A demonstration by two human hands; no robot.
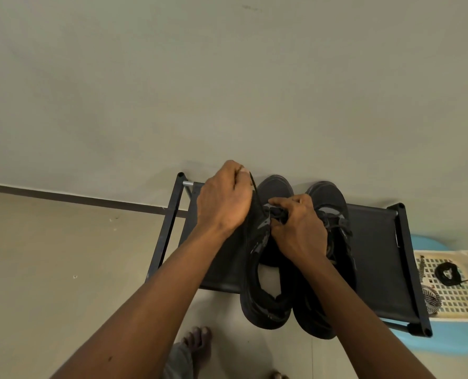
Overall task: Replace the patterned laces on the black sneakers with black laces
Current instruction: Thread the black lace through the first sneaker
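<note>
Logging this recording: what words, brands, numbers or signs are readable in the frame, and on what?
No text is readable anywhere in this view.
Left black sneaker: glossy side panels, no legible brand.
Right black sneaker: grey marks by the eyelets, no letters made out.
Black fabric shoe rack: small pale tag at its right edge, too small to read.

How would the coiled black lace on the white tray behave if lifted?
The coiled black lace looks thin and loosely bundled: probably floppy, light, apt to uncoil. Its end lies on the perforated white tray, so it might snag.
</note>
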